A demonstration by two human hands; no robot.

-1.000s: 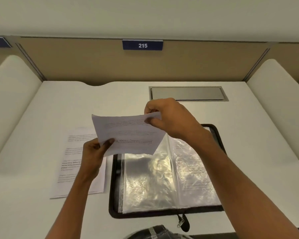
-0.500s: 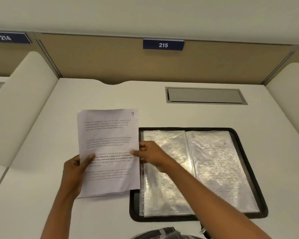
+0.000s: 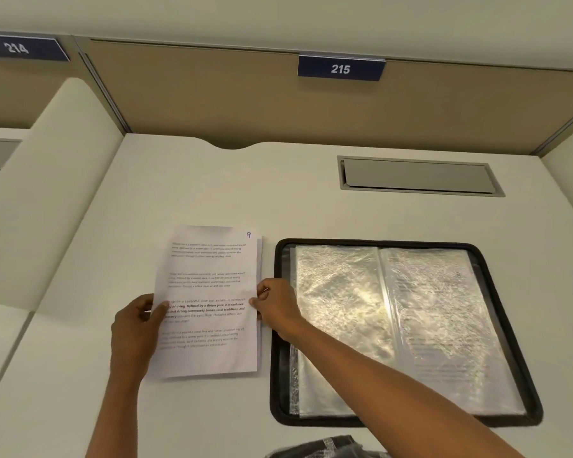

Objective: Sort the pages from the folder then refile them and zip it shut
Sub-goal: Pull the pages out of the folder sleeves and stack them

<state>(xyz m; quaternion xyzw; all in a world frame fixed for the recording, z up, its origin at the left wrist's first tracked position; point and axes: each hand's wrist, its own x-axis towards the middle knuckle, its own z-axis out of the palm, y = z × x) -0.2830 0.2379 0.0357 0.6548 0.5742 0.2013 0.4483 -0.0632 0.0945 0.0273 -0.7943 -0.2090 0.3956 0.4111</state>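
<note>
On the bench [image 3: 212, 193], the open folder [image 3: 377, 242] lies at our right, ready for refiling. Just beside it, page 9 [image 3: 209, 292] sits on the pile [image 3: 260, 259]. Our left grip [image 3: 136, 322] and right grip [image 3: 275, 305] pinch its side edges, probably to square it up.

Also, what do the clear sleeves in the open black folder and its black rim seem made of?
Clear sleeves: thin glossy plastic film, by the look; crinkled, glaring under the light, print showing through. Black rim: probably matte fabric, perhaps nylon; dull, soft rounded corners, weave too small to confirm.
</note>
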